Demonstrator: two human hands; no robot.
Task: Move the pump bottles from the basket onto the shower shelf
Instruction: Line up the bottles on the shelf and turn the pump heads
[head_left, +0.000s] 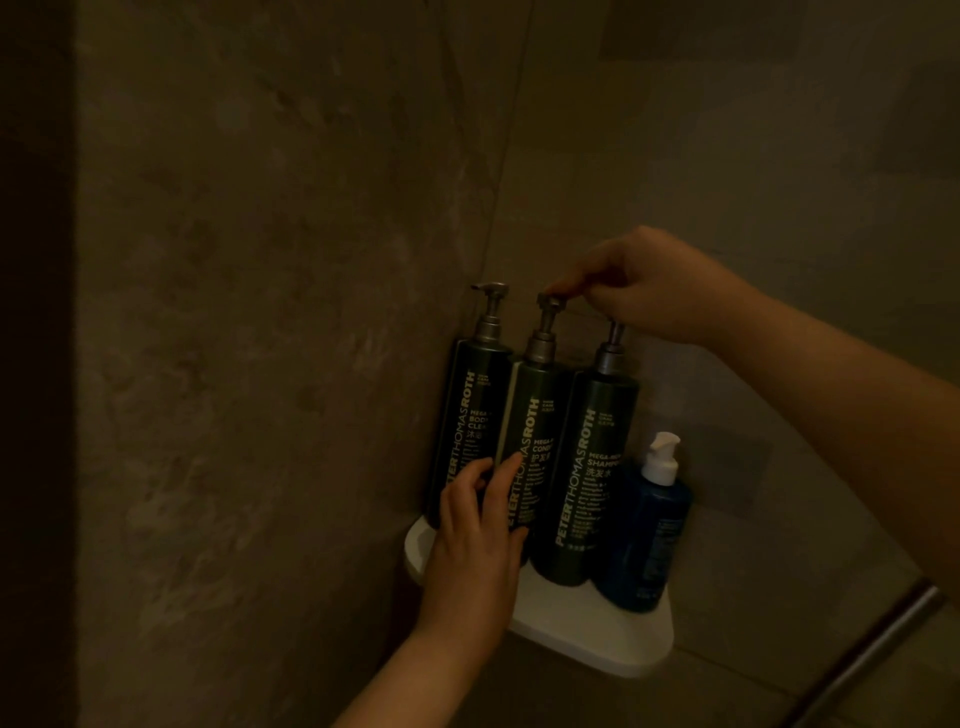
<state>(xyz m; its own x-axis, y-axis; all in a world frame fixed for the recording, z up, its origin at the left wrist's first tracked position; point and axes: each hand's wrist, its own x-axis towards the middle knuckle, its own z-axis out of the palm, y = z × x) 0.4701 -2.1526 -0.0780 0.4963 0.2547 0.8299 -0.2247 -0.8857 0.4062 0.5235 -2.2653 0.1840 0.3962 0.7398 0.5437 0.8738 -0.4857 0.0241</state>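
Settling middle bottle (540, 415) on shelf (597, 644): left hand (478, 530) grips body, right hand (649, 286) pinches pump (550, 300); seemingly nearly done, basket unseen.

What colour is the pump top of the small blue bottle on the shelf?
The small blue bottle's pump top is white; the head view shows it best.

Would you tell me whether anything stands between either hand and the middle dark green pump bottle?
Nothing visible does: the right hand pinches the middle dark green pump bottle by its pump head, and the left hand holds its body.
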